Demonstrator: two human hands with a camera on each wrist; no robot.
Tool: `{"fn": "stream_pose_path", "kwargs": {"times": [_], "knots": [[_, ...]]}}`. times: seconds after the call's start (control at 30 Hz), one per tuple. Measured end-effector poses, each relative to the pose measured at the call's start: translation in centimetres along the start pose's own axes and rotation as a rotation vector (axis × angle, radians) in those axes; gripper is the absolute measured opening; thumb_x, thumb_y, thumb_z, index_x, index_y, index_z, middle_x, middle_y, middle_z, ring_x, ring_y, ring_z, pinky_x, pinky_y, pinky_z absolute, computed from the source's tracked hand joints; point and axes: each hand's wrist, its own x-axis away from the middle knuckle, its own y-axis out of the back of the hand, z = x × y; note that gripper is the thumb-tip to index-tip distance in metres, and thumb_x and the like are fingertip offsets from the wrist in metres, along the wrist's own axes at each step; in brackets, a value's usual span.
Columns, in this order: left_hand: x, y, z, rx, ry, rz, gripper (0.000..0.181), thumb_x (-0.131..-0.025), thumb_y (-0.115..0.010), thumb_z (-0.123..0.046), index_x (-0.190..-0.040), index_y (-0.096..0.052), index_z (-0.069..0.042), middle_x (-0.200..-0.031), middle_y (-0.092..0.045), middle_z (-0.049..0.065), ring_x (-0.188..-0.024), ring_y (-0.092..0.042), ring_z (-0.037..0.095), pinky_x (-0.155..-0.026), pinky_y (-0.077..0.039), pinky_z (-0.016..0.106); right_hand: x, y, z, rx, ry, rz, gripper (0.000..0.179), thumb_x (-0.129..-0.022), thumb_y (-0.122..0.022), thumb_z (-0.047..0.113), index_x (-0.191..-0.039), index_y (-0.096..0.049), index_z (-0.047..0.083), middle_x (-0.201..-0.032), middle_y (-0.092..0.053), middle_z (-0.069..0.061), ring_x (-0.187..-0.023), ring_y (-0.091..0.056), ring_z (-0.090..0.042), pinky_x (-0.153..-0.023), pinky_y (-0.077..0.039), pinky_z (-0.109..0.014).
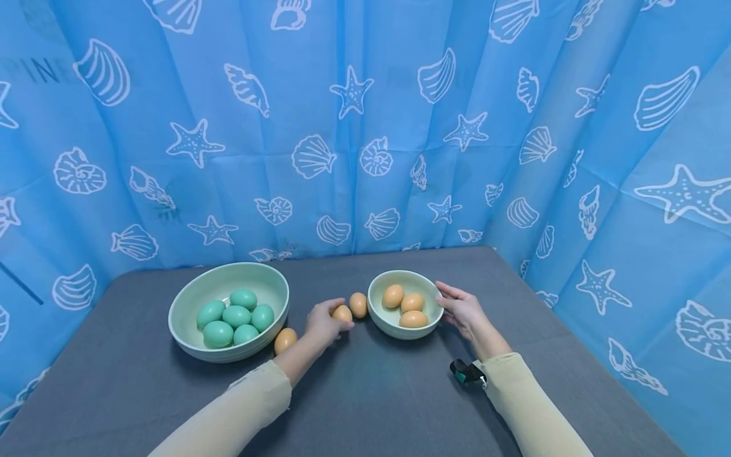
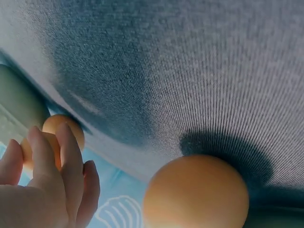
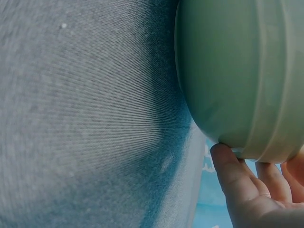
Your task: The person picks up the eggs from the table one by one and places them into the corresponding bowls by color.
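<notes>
My left hand [image 1: 325,322] pinches a brown egg [image 1: 342,313] between thumb and fingers, low over the table. Just beyond it lies another brown egg [image 1: 358,305], beside the small green bowl [image 1: 381,324]. That bowl holds three brown eggs [image 1: 412,302]. At the bowl's right side, my right hand [image 1: 464,312] holds it, thumb near the rim and fingers [image 3: 232,173] against the outer wall. One more brown egg [image 1: 285,341] rests behind my left wrist, by the large bowl; it looms close in the left wrist view.
The large pale green bowl [image 1: 184,297] stands at the left with several green eggs [image 1: 237,315] inside. A black strap [image 1: 466,371] hangs at my right wrist. Behind the grey table [image 1: 377,393] hangs a blue curtain [image 1: 354,184] with shell prints, which also runs along the right side.
</notes>
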Motion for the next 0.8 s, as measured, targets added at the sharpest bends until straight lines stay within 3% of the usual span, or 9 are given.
{"fn": "stream_pose_path", "kwargs": {"times": [0.17,0.3,0.5,0.63,0.8], "knots": [[0.6,0.2,-0.2,-0.010,-0.049,-0.004,0.057,-0.085,-0.078,0.000,-0.139,-0.059,-0.003,-0.140,-0.059,0.019,-0.084,-0.067,0.022,-0.065,-0.059,0.031,-0.1,0.0,0.0,0.024,0.000,-0.005,0.053,-0.104,-0.052,0.006,-0.154,-0.035,0.004,-0.158,-0.032,-0.022,-0.140,-0.042,-0.035,-0.102,-0.053,-0.038],[0.9,0.3,-0.4,0.001,-0.082,-0.021,0.058,-0.083,-0.080,0.001,-0.137,-0.060,-0.002,-0.134,-0.063,0.019,-0.081,-0.066,0.020,-0.064,-0.059,0.030,0.0,0.0,0.1,0.033,-0.002,-0.011,0.053,-0.104,-0.052,0.006,-0.154,-0.036,0.004,-0.157,-0.033,-0.022,-0.139,-0.044,-0.034,-0.097,-0.056,-0.034],[1.2,0.4,-0.9,0.008,-0.108,-0.025,0.058,-0.083,-0.080,0.000,-0.137,-0.061,-0.004,-0.135,-0.061,0.019,-0.075,-0.066,0.018,-0.064,-0.058,0.030,0.1,0.1,0.0,0.039,-0.001,-0.019,0.053,-0.103,-0.054,0.007,-0.154,-0.038,0.006,-0.158,-0.035,-0.020,-0.138,-0.046,-0.033,-0.103,-0.053,-0.038],[1.3,0.4,-1.4,0.020,-0.114,-0.022,0.059,-0.083,-0.080,0.000,-0.138,-0.060,-0.005,-0.138,-0.059,0.019,-0.078,-0.066,0.018,-0.068,-0.060,0.031,0.2,0.3,0.0,0.016,0.023,-0.006,0.053,-0.101,-0.060,0.010,-0.151,-0.043,0.006,-0.155,-0.039,-0.021,-0.133,-0.052,-0.030,-0.102,-0.053,-0.040],[1.4,0.1,-2.1,0.050,-0.129,-0.007,0.060,-0.082,-0.080,0.002,-0.138,-0.060,-0.004,-0.136,-0.059,0.020,-0.084,-0.068,0.022,-0.069,-0.060,0.031,0.3,0.2,0.0,0.005,0.026,0.004,0.054,-0.101,-0.059,0.009,-0.152,-0.042,0.006,-0.155,-0.038,-0.021,-0.135,-0.050,-0.033,-0.107,-0.049,-0.044]]}}
